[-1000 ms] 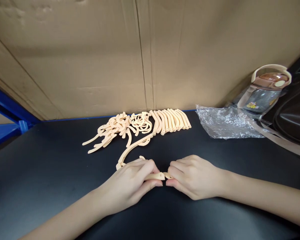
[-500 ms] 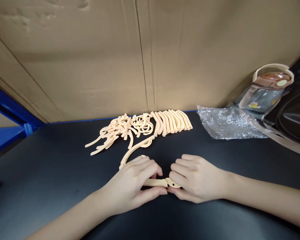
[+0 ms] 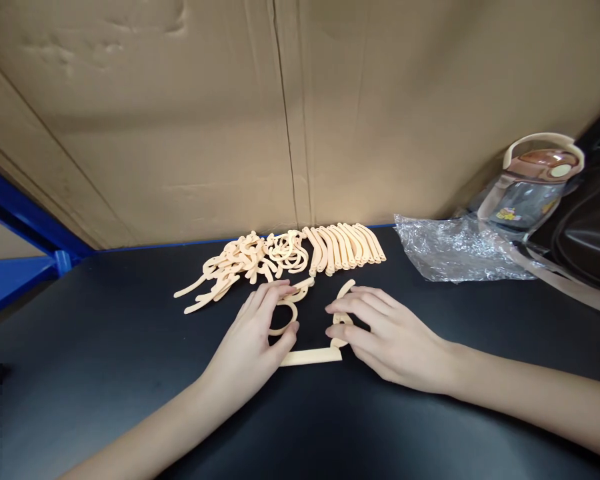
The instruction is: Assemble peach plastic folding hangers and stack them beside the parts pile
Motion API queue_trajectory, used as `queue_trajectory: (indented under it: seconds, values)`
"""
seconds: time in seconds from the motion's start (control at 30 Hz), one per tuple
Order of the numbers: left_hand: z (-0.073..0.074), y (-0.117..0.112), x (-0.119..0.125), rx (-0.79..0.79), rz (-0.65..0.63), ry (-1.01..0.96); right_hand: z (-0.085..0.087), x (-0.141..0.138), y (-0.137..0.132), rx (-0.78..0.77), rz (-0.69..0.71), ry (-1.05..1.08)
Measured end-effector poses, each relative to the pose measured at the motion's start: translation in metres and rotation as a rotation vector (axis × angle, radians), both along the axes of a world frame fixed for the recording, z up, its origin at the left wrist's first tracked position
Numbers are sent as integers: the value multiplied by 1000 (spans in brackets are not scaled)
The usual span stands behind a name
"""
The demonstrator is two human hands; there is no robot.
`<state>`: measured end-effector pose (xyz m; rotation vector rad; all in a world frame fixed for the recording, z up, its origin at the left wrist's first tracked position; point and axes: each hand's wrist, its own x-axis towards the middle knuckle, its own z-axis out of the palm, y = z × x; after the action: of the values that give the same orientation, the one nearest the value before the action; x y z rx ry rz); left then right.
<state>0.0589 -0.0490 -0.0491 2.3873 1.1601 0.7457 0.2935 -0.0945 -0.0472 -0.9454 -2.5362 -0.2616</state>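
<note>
Steady ring on dark surface with left hand, thumb and fingers wide apart beside it. Press lightly on holed curved piece under bent fingers of right hand; cannot tell whether gripping. Best keep straight strip flat, near end lined up with holed curved piece. Avoid nudging loose pile beyond.

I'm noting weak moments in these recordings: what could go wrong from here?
The right hand touches small pale pieces at the end of the straight strip, so a nudge might push them out of line. The left hand surrounds part of a ring-shaped piece and could knock it aside. Pieces overlap in the jumbled pile; pulling one might drag others.
</note>
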Motion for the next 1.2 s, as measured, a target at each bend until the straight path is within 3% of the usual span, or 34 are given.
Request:
queue_trajectory:
  seconds: [0.17, 0.4, 0.53, 1.0, 1.2]
  values:
    - [-2, 2, 0, -33, 23, -52, -4, 1, 2, -98, -39, 72]
    - [-5, 5, 0, 18, 53, -88, 0, 3, -1, -342, 230, 56]
    - [-2, 2, 0, 77, 56, 0, -3, 1, -4, -307, 334, 96]
    - [-2, 0, -2, 143, 59, 87, -2, 0, -1, -333, 163, 92]
    - [-1, 1, -1, 137, 110, 94, -2, -1, -5, -384, 294, 128]
